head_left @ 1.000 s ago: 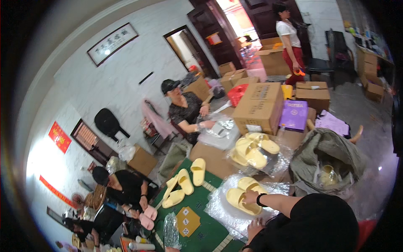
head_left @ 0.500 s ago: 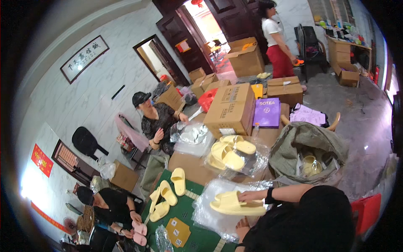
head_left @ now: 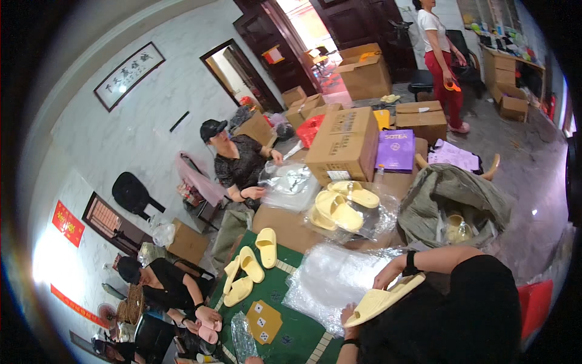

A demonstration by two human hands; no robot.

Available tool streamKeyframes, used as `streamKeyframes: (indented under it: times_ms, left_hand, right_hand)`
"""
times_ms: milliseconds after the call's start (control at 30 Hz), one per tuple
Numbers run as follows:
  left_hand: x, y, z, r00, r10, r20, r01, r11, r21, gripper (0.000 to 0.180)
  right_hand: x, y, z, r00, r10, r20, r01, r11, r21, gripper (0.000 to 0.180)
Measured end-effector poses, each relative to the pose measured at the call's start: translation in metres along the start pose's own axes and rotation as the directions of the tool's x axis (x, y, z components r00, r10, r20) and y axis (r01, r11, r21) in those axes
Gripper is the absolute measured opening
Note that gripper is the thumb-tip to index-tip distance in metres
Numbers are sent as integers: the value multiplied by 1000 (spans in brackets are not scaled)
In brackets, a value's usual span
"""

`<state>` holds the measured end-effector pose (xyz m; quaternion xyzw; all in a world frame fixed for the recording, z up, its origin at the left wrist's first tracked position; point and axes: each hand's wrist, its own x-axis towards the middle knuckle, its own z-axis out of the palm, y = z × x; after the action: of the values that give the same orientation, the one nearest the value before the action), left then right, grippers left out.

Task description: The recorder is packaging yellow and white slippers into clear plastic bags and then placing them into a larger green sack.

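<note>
Pale yellow slippers (head_left: 382, 301) are tilted up close to my black shirt; whether one or a stacked pair, I cannot tell. My right hand (head_left: 388, 275), with a black wristband, grips them at the strap opening. The fingers of my left hand (head_left: 348, 315) close on the toe end, partly hidden behind it. Beyond them lies a stack of clear plastic bags (head_left: 327, 276) on the table. Several more yellow slippers (head_left: 250, 265) rest on the green mat (head_left: 291, 303) to the left. Another heap of yellow slippers (head_left: 339, 212) lies on clear plastic farther back.
A large cardboard box (head_left: 342, 142) and a purple box (head_left: 395, 150) stand at the far end. A grey-green woven sack (head_left: 424, 200) is to the right. One co-worker (head_left: 242, 161) handles clear bags; another (head_left: 167, 285) holds pink slippers (head_left: 209, 330). A person (head_left: 438, 54) stands behind.
The yellow slippers have come up off the plastic bags and nearer my body, now tilted, with both my hands on them. The standing person has moved right. The whole view has shifted slightly.
</note>
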<state>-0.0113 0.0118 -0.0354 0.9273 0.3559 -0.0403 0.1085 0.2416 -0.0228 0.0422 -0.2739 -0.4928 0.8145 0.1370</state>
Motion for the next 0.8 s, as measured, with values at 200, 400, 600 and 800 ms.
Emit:
streamKeyframes:
  times_ms: [200, 400, 600, 800]
  left_hand:
    - [17, -47, 16, 895, -164, -416, 106, 982, -158, 20]
    - [35, -23, -3, 786, -495, -371, 4, 605, -796, 20]
    - [32, -1, -29, 797, -471, -378, 73, 696, -714, 32]
    - [25, 10, -51, 744, -580, -333, -11, 488, -873, 31]
  right_hand:
    - [-1, -24, 16, 955, -3, -296, -92, 947, -306, 38]
    - [0, 3, 16, 826, -120, -550, -202, 849, -488, 34]
    - [0, 5, 12, 721, -321, -615, -246, 711, -659, 35]
    - [16, 4, 17, 578, -335, -744, -490, 587, -644, 35]
